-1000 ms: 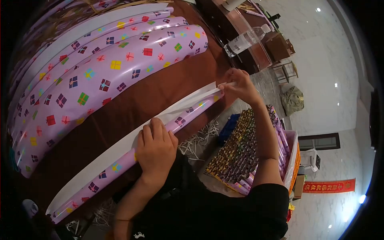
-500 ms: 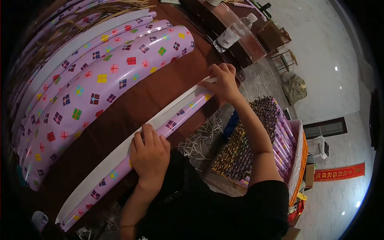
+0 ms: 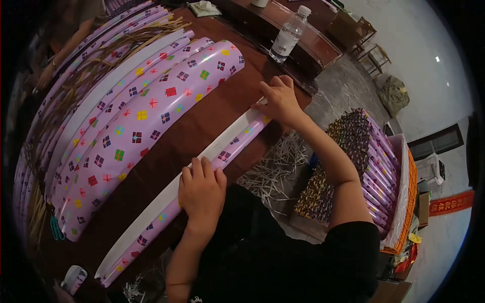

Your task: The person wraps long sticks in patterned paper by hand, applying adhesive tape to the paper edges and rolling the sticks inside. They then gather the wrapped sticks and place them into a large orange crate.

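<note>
A narrow roll of lilac wrapping paper [image 3: 146, 235] printed with gift boxes lies along the brown table's near edge, its white inner side showing as a strip along the far side. My left hand [image 3: 202, 192] rests over the middle of this roll, fingers curled across it and close together. At the roll's far right end, my right hand [image 3: 280, 101] grips the paper between thumb and fingers; the fingertips are partly hidden. Beyond both hands lies a wide, loosely curled stack of the same wrapping paper [image 3: 136, 121].
A water bottle [image 3: 289, 38] stands at the table's far right. Brown paper strips [image 3: 101, 60] lie over the rolls behind. Finished-looking rolls [image 3: 376, 177] fill an orange crate [image 3: 411, 202] to my right. White shreds [image 3: 273, 174] litter the floor. Teal handles [image 3: 56, 230] show at left.
My view has shifted, so the scene sits differently in the picture. Both hands stay on the narrow roll at about the same places; the right fingers look slightly more spread.
</note>
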A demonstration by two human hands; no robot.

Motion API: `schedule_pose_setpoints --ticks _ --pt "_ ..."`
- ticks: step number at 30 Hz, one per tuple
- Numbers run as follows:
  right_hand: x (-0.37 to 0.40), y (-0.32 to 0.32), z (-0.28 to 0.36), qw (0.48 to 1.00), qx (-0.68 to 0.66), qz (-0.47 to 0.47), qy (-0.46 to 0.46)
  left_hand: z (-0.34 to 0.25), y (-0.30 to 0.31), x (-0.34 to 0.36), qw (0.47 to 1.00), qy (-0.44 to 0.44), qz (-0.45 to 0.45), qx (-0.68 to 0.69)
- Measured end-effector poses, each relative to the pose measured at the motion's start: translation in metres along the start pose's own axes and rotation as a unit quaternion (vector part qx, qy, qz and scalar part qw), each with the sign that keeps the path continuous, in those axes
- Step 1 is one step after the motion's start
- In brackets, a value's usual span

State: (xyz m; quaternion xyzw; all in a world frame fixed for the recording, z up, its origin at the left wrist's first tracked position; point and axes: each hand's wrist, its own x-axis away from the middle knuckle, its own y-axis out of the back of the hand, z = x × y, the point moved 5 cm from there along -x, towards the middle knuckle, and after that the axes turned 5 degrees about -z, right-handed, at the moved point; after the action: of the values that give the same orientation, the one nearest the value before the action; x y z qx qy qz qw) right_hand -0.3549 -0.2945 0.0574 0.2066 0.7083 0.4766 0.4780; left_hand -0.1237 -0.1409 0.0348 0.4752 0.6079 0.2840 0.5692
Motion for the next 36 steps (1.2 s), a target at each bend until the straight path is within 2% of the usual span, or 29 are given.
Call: schedule_pose_setpoints --ticks 3,5,7,8,9,10,11,13,14,15,17,20,22,24,28,29,36 --pt "0.001 -0.001 0.0 1.0 0.008 0.003 0.006 -0.003 0.011 -0.019 0.999 -0.017 0.029 0.033" --pt "0.001 -0.002 0.0 1.0 0.005 -0.008 0.009 -0.004 0.01 -0.042 0.979 -0.019 0.204 0.004" --pt "0.001 -0.001 0.001 0.999 0.031 -0.002 0.014 -0.012 0.005 -0.073 0.956 -0.116 0.268 0.007" --pt "0.0 0.001 0.002 0.999 0.03 -0.009 0.011 -0.017 -0.006 -0.093 0.947 -0.113 0.3 0.017" --pt "-0.001 -0.001 0.001 0.999 0.03 0.025 0.009 -0.026 -0.024 -0.112 0.937 -0.11 0.33 0.027" --pt "-0.001 -0.002 0.0 0.998 0.029 0.057 0.006 -0.036 -0.035 -0.129 0.947 -0.119 0.296 0.034" --pt "-0.001 -0.003 -0.002 0.998 0.033 0.046 0.0 -0.048 -0.047 -0.144 0.956 -0.129 0.261 0.041" --pt "0.0 -0.003 0.0 0.999 0.031 0.019 0.037 -0.069 -0.065 -0.166 0.95 -0.118 0.285 0.051" --pt "-0.001 -0.006 -0.001 0.998 0.033 0.056 0.026 -0.075 -0.068 -0.168 0.938 -0.124 0.32 0.056" --pt "-0.003 -0.004 -0.002 0.998 0.037 0.048 0.019 -0.079 -0.071 -0.169 0.938 -0.133 0.315 0.051" --pt "-0.001 -0.005 -0.002 0.997 0.006 0.067 0.045 -0.078 -0.086 -0.168 0.952 -0.08 0.278 0.095" --pt "-0.001 0.005 -0.007 0.997 -0.012 0.069 0.039 -0.07 -0.097 -0.168 0.949 -0.049 0.272 0.151" --pt "0.0 0.007 -0.015 0.996 -0.019 0.077 0.041 -0.069 -0.1 -0.168 0.947 -0.041 0.273 0.166" --pt "0.002 0.011 -0.023 0.993 -0.095 0.053 0.04 -0.066 -0.103 -0.168 0.943 -0.031 0.275 0.183" --pt "0.004 0.015 -0.033 0.993 -0.072 0.092 0.008 -0.064 -0.109 -0.169 0.942 -0.043 0.236 0.233" --pt "0.005 0.015 -0.035 0.996 -0.062 0.067 0.01 -0.064 -0.109 -0.17 0.944 -0.057 0.211 0.246" --pt "0.014 0.006 -0.036 1.0 -0.027 -0.01 0.008 -0.066 -0.116 -0.173 0.915 -0.055 0.227 0.327"
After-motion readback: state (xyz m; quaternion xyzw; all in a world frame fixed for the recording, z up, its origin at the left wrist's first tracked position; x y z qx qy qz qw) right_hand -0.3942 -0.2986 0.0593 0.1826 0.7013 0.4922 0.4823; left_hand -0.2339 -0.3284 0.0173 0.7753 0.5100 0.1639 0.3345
